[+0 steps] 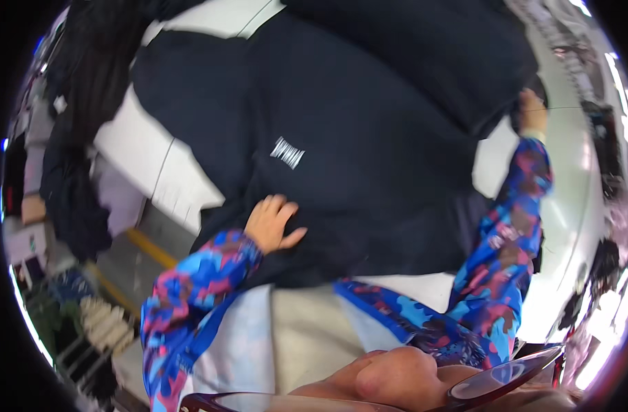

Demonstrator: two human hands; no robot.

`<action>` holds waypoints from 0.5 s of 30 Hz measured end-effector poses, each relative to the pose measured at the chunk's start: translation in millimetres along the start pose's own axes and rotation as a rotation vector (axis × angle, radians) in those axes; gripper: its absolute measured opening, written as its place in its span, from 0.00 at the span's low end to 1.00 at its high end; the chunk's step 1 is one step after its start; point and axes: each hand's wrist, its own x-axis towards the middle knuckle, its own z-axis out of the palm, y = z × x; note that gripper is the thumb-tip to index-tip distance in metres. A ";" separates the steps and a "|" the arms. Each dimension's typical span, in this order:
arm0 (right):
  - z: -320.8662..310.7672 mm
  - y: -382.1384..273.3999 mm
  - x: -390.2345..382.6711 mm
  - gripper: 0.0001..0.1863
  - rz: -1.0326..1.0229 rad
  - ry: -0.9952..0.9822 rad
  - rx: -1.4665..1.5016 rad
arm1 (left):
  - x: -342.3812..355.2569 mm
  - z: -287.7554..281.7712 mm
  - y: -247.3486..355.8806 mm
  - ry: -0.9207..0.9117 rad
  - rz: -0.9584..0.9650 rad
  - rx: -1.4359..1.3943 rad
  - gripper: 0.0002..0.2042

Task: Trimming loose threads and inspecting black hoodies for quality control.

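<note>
A black short-sleeved garment (369, 178), seemingly a T-shirt, is spread over the white table, with a small white print near its middle. My left hand (273, 223) rests on its near left part, fingers apart, holding nothing. Out at the far right, my right hand (532, 110) has its fingers closed at the edge of the garment's dark cloth; the fingertips are partly hidden and slightly blurred.
The white table (565, 172) shows around the cloth, with ruler-like marks along its left edge. A pile of dark clothing (77, 165) hangs at the left. Beyond it are a floor with a yellow line (149, 247) and stacked pale cloth (104, 323).
</note>
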 end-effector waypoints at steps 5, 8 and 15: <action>35.2 13.3 83.6 0.24 0.806 -0.024 0.371 | -4.5 14.1 -12.7 -0.073 -0.014 0.029 0.25; 38.1 18.6 105.8 0.33 1.023 0.106 0.276 | -3.5 13.5 -10.1 -0.064 -0.025 -0.021 0.25; 9.3 2.6 137.5 0.36 0.733 0.133 0.415 | -4.7 18.1 -15.3 -0.071 -0.038 -0.026 0.25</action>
